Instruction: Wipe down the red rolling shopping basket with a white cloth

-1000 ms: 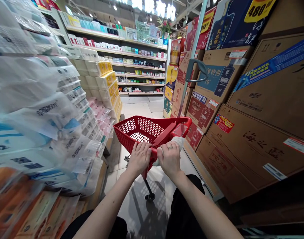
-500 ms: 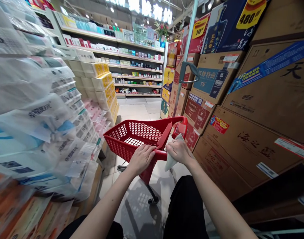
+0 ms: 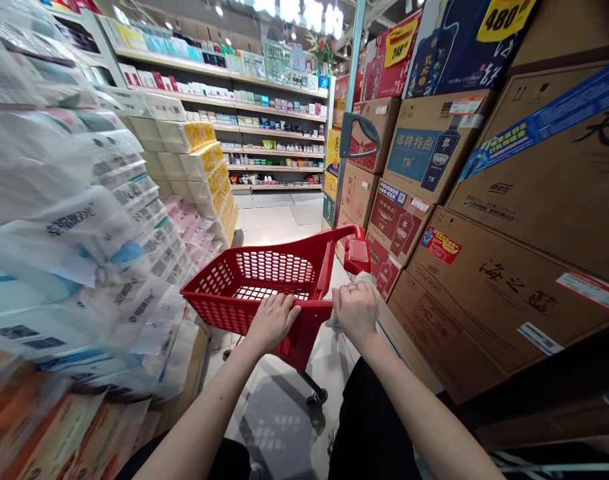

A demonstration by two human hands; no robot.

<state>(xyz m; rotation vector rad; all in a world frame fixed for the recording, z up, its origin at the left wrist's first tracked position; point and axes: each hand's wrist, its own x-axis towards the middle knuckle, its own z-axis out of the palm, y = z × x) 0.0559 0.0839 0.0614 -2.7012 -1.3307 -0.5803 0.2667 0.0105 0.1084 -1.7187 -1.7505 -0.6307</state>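
A red plastic shopping cart [image 3: 310, 333] with a perforated basket stands in front of me, nothing visible in its basket. My left hand [image 3: 273, 323] rests on the cart's near rim, fingers curled over the edge. At the right end of that rim, by the handle, my right hand [image 3: 356, 308] is closed around a white cloth [image 3: 368, 280], pressed against the cart's handle. Most of the cloth is covered by my fingers. Just beyond this hand is the handle's red block [image 3: 357, 252].
Plastic-wrapped tissue packs [image 3: 119, 240] are piled along the left. Stacked cardboard cartons [image 3: 509, 267] line the right side. A pole with a grey handle [image 3: 359, 135] rises by the cartons. Stocked shelves [image 3: 279, 110] stand across the far end of the tiled aisle.
The cart has turned and shifted slightly left, and my left hand has moved left with its rim. My right hand has rotated, and less of the cloth shows below it.
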